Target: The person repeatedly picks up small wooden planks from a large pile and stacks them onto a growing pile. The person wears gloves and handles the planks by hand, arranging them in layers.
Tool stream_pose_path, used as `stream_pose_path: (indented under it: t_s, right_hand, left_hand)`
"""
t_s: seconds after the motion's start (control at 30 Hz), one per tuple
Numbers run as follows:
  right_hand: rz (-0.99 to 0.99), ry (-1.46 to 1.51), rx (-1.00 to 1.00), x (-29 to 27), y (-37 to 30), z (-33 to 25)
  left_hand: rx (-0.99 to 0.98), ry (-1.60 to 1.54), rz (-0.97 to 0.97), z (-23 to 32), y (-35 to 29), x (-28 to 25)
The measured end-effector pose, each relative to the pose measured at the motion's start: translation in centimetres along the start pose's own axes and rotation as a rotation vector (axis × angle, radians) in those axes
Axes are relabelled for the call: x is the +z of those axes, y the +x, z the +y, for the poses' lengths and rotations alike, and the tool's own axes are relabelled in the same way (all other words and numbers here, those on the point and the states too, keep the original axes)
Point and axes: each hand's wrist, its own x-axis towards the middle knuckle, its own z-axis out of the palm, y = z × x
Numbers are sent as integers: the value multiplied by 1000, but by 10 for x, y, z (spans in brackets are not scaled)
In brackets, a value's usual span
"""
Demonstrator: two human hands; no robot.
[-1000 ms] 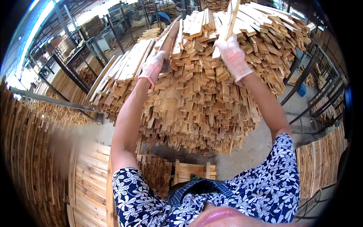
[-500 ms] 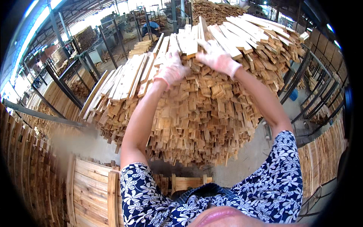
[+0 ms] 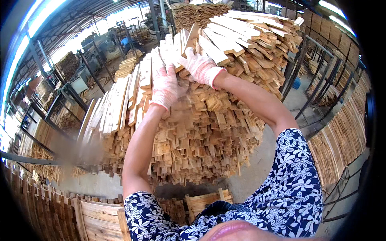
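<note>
Atop pile (image 3: pixel 209 128), by R fingers (image 3: pixel 190 56): board (image 3: pixel 192 36), long axis fwd, sl. right.

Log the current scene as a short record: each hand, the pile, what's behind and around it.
Left hand: gloved, fingers extended over the pile's near upper edge
Right hand: gloved, fingers at the near end of a board; grip unclear
Wood pile: many boards, ends facing the person
Behind: another wood stack
Lower left: plank panel
</note>
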Motion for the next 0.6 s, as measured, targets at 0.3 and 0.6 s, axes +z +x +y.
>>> stream_pose_path:
  t_s: [0.3,0.6]
  right_hand:
    - [57,47,-153,-18,-19,13]
    - [470,-72,-483,-80,-167,-30]
  left_hand:
    - [161,25,201,-1,-13,9]
    - [403,-142,274,28,-170,-56]
